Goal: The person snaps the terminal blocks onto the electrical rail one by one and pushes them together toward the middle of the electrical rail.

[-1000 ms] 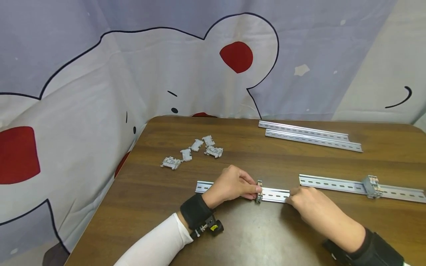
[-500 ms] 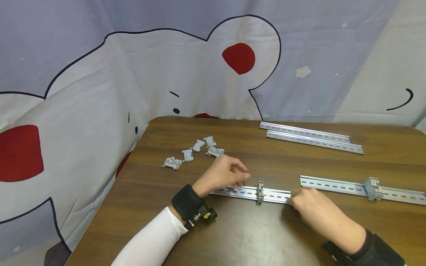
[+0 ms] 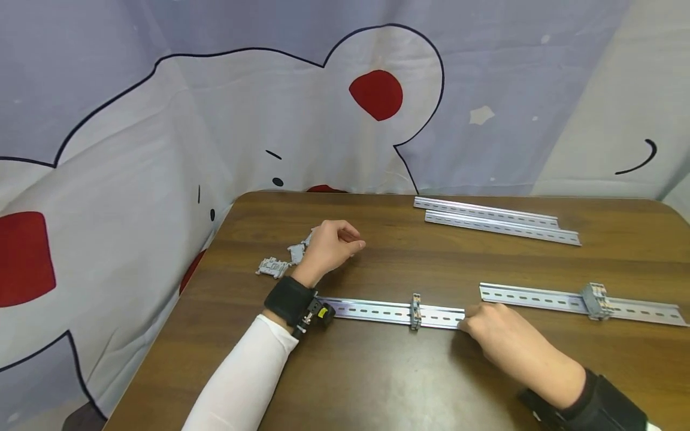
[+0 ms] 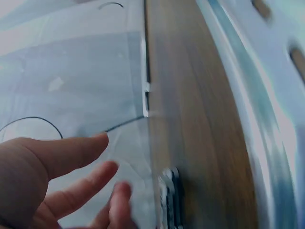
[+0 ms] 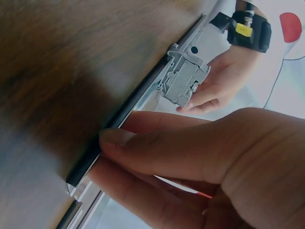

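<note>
The right hand [image 3: 498, 329] grips the right end of a slotted metal DIN rail [image 3: 372, 310], thumb on its near edge and fingers behind, as the right wrist view shows. A grey terminal block [image 5: 184, 78] stands clipped across this rail, right of its middle. My left hand [image 3: 330, 250] hovers over the back left of the table with thumb and fingers apart, holding nothing. Below and beside it lie loose grey terminal blocks [image 3: 273, 267], some hidden behind the hand. In the left wrist view, a small block [image 4: 171, 195] sits on the wood just past the fingertips.
Farther right lies another DIN rail [image 3: 530, 296] carrying a group of terminal blocks [image 3: 596, 301]. Two bare rails [image 3: 501, 227] lie side by side near the table's back edge. A printed curtain [image 3: 242, 120] hangs behind the brown table [image 3: 377, 383].
My left hand has let go of the terminal block on the rail and moved back and left to the loose blocks. The right hand stays on the rail's end.
</note>
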The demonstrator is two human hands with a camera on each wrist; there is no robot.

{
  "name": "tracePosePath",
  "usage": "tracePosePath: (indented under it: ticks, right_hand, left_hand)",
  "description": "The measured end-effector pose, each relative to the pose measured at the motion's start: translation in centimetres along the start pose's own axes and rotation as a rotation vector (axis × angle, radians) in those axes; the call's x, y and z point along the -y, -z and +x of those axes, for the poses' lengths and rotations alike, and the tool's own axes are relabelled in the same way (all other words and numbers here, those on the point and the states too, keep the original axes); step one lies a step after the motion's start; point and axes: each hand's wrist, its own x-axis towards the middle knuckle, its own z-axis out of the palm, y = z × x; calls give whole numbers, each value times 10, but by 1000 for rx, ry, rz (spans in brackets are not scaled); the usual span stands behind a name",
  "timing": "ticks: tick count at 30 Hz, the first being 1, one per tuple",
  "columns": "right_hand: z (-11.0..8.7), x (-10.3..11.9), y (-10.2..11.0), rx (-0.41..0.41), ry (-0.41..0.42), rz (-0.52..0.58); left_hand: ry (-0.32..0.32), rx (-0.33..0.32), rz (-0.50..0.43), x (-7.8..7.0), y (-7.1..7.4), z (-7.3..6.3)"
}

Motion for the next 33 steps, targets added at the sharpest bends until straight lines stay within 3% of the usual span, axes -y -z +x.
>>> tracePosePath:
  ticks: [5, 9, 14, 26, 33]
  right_hand:
    - [1, 0, 0, 1, 0, 1]
    - [2, 1, 1, -3, 0, -4]
    - [1, 2, 1, -2, -7, -13]
    - [1, 3, 0, 11, -7, -4]
    - [0, 4, -2, -12, -10, -14]
  left_hand:
    - [58, -55, 161, 6, 0, 4]
    - [141, -27, 255, 9, 0, 4]
    - [163, 10, 306, 10, 0, 5]
    - [170, 60, 354, 7, 5, 4]
    - [197, 27, 266, -4, 13, 0]
